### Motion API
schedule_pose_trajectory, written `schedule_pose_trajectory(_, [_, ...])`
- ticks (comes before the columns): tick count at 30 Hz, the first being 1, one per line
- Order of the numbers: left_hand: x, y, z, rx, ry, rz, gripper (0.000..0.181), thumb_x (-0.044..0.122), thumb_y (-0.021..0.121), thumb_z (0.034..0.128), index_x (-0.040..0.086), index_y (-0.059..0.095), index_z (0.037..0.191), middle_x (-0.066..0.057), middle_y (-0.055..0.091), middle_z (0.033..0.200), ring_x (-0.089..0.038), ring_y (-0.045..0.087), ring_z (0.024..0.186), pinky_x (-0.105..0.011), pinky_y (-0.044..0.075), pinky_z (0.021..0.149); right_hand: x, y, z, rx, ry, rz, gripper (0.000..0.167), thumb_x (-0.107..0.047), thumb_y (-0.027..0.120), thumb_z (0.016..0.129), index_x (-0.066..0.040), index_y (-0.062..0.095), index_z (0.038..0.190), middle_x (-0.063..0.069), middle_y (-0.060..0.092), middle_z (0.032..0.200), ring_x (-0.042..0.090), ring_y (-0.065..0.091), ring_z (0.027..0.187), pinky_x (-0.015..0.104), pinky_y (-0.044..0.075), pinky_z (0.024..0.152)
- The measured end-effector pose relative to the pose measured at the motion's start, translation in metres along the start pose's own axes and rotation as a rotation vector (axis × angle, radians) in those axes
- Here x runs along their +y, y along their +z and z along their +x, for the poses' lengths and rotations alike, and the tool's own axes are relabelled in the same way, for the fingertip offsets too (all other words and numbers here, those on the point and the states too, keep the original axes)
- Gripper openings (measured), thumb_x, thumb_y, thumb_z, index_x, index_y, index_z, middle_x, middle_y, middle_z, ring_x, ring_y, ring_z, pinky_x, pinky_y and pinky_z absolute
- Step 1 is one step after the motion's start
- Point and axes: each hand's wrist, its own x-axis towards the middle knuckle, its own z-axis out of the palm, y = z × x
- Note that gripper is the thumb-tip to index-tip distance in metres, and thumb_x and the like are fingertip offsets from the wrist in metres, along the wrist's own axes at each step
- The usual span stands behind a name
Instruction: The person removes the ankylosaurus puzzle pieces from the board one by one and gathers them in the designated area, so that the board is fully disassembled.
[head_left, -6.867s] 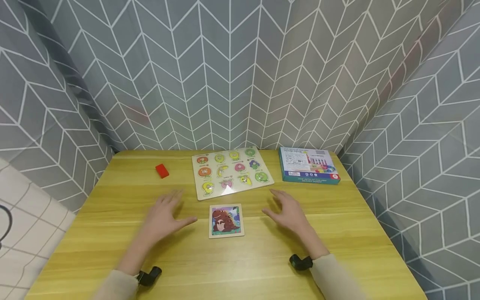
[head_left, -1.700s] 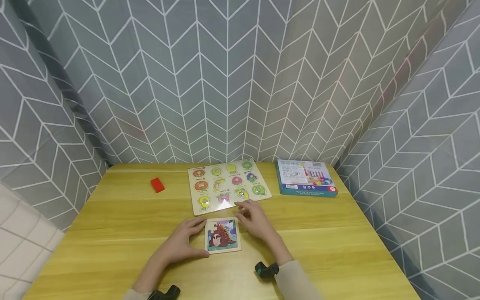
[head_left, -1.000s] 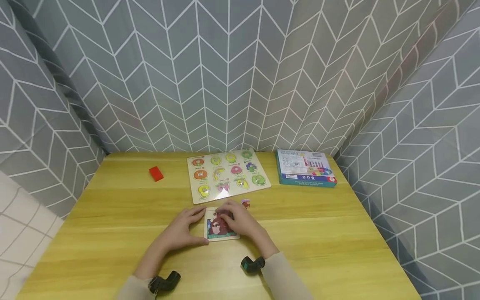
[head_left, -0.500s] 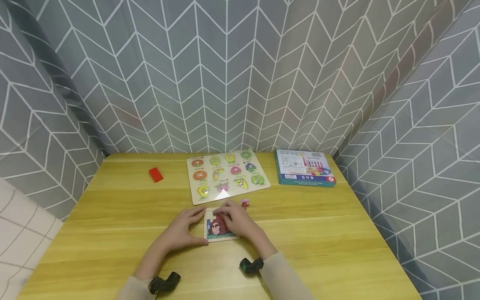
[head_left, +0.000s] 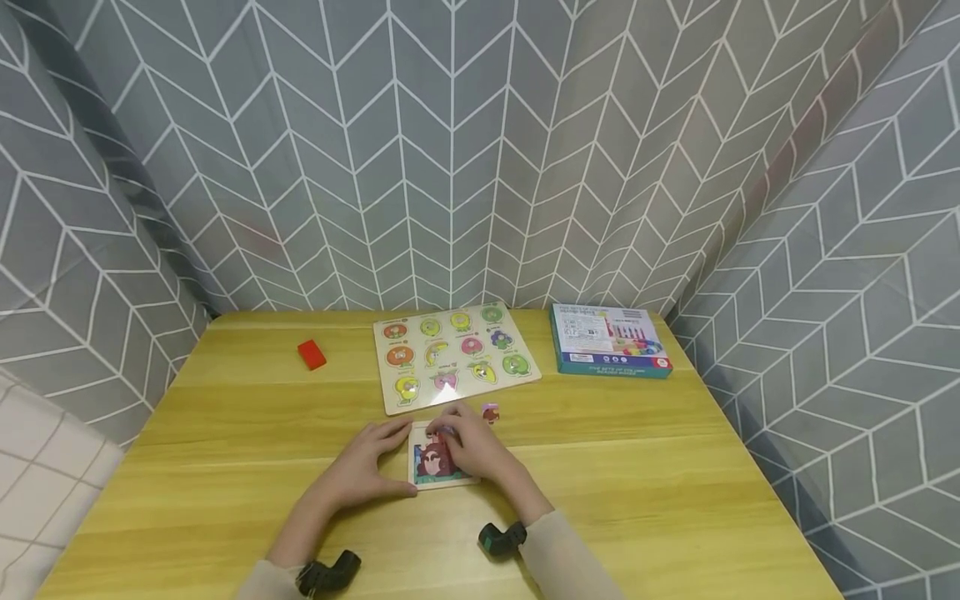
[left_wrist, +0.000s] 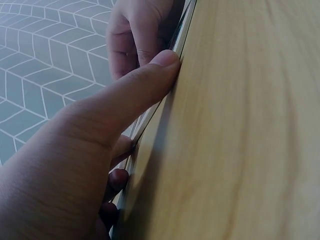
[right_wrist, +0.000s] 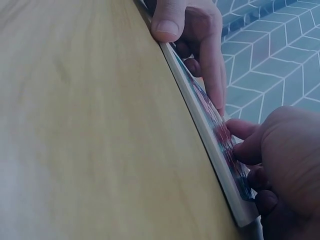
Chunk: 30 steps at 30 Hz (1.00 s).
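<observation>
A small square dinosaur jigsaw puzzle lies flat on the table in its pale wooden frame. Bare tray shows along the top of the picture. My left hand holds the frame at its left side, thumb at the near edge and fingers at the far left corner. Over the right half of the puzzle, my right hand has its thumb and forefinger pinched together at a piece, bluish at the fingertips; the hand covers much of the picture. One loose puzzle piece lies just beyond the right hand.
Behind the puzzle lies a fruit peg board. A boxed bead set sits at the back right, and a red block at the back left. A patterned grey curtain hangs behind the table.
Both hands have come in from beside the puzzle, which was whole. The right hand has taken out a piece, set it down beyond the frame, and moved back over the picture.
</observation>
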Motion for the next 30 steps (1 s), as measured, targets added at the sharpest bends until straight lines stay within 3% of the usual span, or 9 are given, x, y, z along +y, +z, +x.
schedule_pose_trajectory(10, [0.001,-0.001,-0.001,-0.001,-0.011,0.003,0.106,0.062,0.090,0.0755,0.007,0.051,0.158,-0.007,0.044,0.167,-0.041,0.041,0.148,-0.066,0.037,0.118,0.001,-0.001,-0.002,0.014,-0.036,0.023,0.026,-0.004,0.063,0.105,-0.008,0.071,0.129,0.005,0.061,0.126,0.019,0.062,0.116,0.037,0.055,0.104])
schedule_pose_trajectory(30, [0.000,0.000,-0.001,0.005,-0.008,0.009,0.106,0.063,0.090,0.0749,0.008,0.052,0.157,-0.006,0.043,0.167,-0.044,0.040,0.149,-0.068,0.037,0.118,0.007,-0.011,-0.004,-0.063,-0.048,0.045,0.030,-0.013,0.068,0.104,-0.013,0.073,0.134,0.001,0.058,0.127,0.014,0.055,0.114,0.033,0.052,0.105])
